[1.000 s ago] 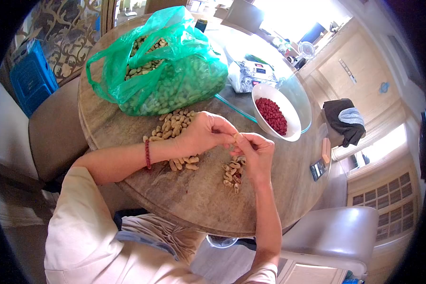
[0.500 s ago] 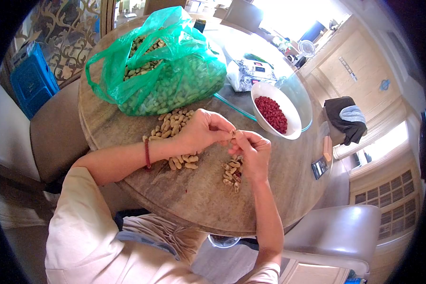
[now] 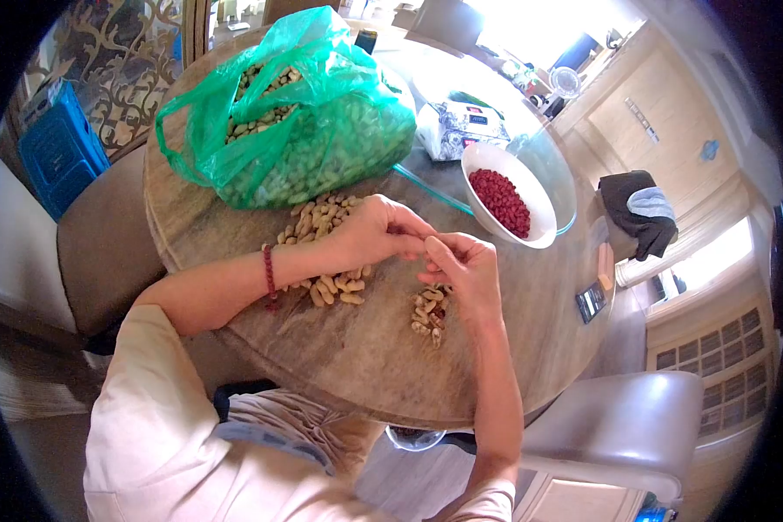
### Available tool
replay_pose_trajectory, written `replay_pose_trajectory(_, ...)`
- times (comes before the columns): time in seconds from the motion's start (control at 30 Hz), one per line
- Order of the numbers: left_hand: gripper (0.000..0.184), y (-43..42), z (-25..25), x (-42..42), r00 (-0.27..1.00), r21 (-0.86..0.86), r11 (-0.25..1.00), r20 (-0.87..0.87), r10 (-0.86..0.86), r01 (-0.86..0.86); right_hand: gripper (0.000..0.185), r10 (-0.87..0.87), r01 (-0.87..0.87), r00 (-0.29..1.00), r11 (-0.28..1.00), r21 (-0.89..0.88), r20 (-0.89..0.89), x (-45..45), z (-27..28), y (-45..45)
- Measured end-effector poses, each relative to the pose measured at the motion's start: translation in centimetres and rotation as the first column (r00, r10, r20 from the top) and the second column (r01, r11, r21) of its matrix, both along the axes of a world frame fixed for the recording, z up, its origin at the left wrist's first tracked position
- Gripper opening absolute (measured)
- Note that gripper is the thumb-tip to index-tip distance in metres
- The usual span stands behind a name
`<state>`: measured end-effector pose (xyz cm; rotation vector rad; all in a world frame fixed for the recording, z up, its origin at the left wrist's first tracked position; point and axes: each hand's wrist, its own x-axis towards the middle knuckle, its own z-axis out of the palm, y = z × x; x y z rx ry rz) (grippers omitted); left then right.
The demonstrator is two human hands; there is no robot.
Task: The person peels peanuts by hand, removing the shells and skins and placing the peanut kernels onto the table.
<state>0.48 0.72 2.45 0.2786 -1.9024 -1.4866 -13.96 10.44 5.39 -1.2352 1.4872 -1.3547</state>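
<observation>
My left hand (image 3: 376, 233) and my right hand (image 3: 468, 268) meet fingertip to fingertip above the table, both closed in a pinch. A peanut is between them, mostly hidden by the fingers now. Beneath and beside my left hand and wrist lies a heap of unshelled peanuts (image 3: 311, 222). Just below my right hand sits a small pile of cracked peanut shells (image 3: 429, 311), with reddish bits among them. Beyond the hands, a white bowl (image 3: 544, 209) holds red-skinned peanut kernels (image 3: 499, 200).
A large green plastic bag (image 3: 339, 130) full of peanuts stands on the round table (image 3: 357, 357). Behind the bowl are a packet of wipes (image 3: 461, 130) and a clear lid-like dish (image 3: 567, 187). A dark phone-like object (image 3: 591, 302) lies at the right edge.
The fingertips have drawn closer together, and the peanut that showed between them is now mostly covered. Both hands stay in nearly the same place; the view has shifted slightly.
</observation>
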Motion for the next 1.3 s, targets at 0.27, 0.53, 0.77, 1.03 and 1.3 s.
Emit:
replay_pose_trajectory(0.27, 0.024, -2.8, 1.1, 1.4, 0.965, -0.605, 0.781, 0.078, 0.251, -0.155, 0.019, 0.165, -0.101, 0.761, 0.985, 0.138, -0.627, -2.7, 0.8, 0.5)
replay_pose_trajectory(0.53, 0.009, -2.8, 0.5, 1.8, 0.9, -0.849, 0.528, 0.225, 0.374, -0.007, 0.02, 0.343, -0.253, 0.585, 0.938, 0.237, -0.735, -3.5, 1.1, 1.2)
replay_pose_trajectory(0.77, 0.009, -3.3, -0.9, 1.2, 0.855, -0.936, 0.35, 0.202, 0.478, 0.025, 0.018, 0.121, -0.128, 0.704, 0.991, 0.042, -0.7, -3.1, 0.9, 0.7)
replay_pose_trajectory(1.03, 0.009, -2.9, -1.5, 1.2, 0.857, -0.914, 0.406, 0.221, 0.466, 0.015, 0.016, 0.022, -0.068, 0.786, 0.996, -0.052, -0.617, -3.0, 0.1, 0.2)
replay_pose_trajectory(1.3, 0.017, -1.2, 0.8, 0.6, 0.986, -0.477, 0.875, 0.09, 0.138, -0.079, 0.02, -0.066, -0.084, 0.798, 0.972, -0.218, -0.598, -2.3, -0.3, -0.1)
